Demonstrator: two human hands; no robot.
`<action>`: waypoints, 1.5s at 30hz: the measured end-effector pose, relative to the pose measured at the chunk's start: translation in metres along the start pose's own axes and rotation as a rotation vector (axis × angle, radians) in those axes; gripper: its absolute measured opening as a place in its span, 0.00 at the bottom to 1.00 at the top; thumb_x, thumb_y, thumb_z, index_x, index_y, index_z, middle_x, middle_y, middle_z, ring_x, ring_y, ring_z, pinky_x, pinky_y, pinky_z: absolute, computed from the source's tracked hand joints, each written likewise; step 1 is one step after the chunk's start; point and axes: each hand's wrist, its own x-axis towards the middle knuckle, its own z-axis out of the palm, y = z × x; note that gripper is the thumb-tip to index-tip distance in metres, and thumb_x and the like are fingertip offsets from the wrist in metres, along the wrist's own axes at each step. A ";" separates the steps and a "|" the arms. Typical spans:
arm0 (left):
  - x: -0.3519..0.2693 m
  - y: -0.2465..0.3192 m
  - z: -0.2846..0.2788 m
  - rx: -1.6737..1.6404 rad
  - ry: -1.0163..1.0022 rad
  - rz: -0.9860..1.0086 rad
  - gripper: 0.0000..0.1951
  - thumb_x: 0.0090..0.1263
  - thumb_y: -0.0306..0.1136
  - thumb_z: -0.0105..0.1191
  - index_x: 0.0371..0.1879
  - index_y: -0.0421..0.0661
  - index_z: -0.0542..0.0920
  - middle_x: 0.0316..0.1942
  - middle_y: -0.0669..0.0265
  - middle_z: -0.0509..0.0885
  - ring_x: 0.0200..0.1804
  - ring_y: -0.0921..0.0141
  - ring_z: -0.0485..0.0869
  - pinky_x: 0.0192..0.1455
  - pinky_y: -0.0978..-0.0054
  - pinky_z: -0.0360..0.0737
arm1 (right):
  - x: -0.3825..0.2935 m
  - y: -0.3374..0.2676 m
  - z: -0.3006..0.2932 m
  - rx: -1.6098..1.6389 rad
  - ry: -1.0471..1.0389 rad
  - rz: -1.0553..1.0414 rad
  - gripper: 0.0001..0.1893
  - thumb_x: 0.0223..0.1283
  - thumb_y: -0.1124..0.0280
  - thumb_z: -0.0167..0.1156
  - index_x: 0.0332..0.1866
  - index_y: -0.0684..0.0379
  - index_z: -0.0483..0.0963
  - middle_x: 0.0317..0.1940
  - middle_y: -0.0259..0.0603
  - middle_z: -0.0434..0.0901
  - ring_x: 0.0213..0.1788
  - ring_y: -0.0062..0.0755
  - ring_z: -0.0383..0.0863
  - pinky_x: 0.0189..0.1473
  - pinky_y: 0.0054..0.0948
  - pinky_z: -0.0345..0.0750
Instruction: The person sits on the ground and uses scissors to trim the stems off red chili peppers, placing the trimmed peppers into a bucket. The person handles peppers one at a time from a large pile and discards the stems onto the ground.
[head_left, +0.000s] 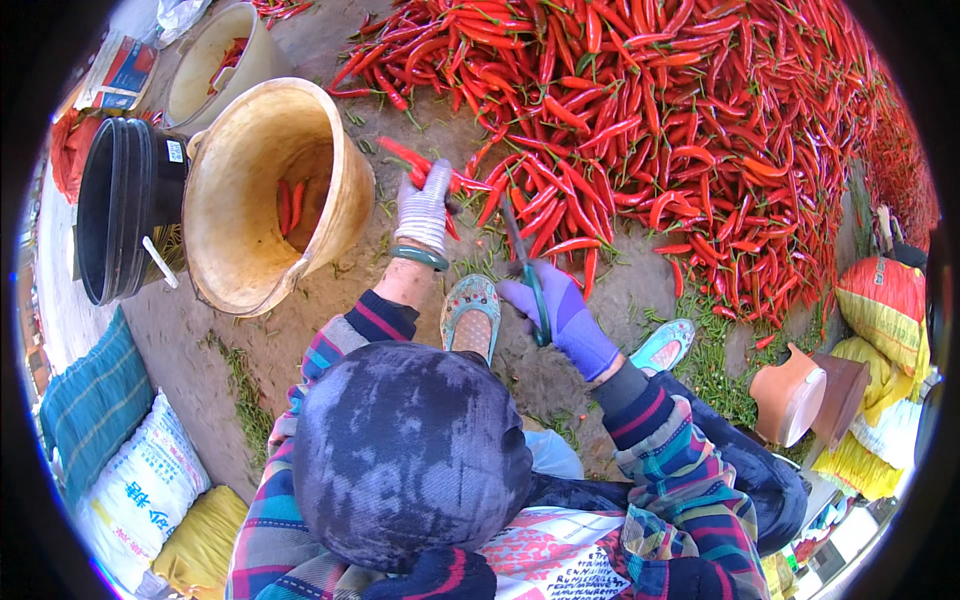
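My left hand (422, 210), in a pale knit glove with a green bangle at the wrist, grips several red chili peppers (407, 155). Green-handled scissors (535, 304) are held in my right hand (574, 319), which wears a purple glove. Their dark blades (514, 229) point away from me, toward the near edge of a large heap of red chilies (660, 97) with green stems. Left of my left hand, a stained cream bucket (232, 195) leans with its mouth toward me. A few red chilies (292, 208) lie at its bottom.
Black nested buckets (112, 210) and another pale bucket (191, 82) stand at left. Filled woven sacks (142, 480) lie at lower left. Cut green stems (720, 367) litter the ground. Right are a tipped orange-brown pot (784, 397) and a red-and-yellow sack (881, 307).
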 end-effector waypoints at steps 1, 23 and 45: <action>0.002 0.003 -0.005 0.155 -0.054 -0.030 0.14 0.65 0.43 0.63 0.36 0.48 0.74 0.24 0.70 0.76 0.21 0.76 0.74 0.20 0.75 0.74 | 0.001 -0.004 -0.003 -0.229 0.115 -0.048 0.27 0.55 0.56 0.66 0.53 0.66 0.73 0.31 0.43 0.80 0.33 0.33 0.81 0.38 0.33 0.79; -0.056 0.086 0.001 1.216 -0.709 -0.114 0.20 0.64 0.51 0.62 0.40 0.45 0.79 0.25 0.71 0.79 0.28 0.77 0.75 0.30 0.75 0.74 | -0.013 -0.036 -0.042 -0.437 0.037 -0.322 0.31 0.53 0.52 0.70 0.58 0.58 0.72 0.43 0.52 0.82 0.46 0.46 0.84 0.47 0.36 0.78; 0.084 -0.045 0.013 1.378 0.063 -0.087 0.32 0.58 0.60 0.57 0.39 0.37 0.84 0.41 0.45 0.85 0.44 0.53 0.86 0.46 0.60 0.80 | -0.014 -0.035 -0.099 -0.642 0.196 -0.228 0.30 0.53 0.55 0.64 0.62 0.52 0.69 0.41 0.49 0.83 0.45 0.50 0.83 0.48 0.40 0.78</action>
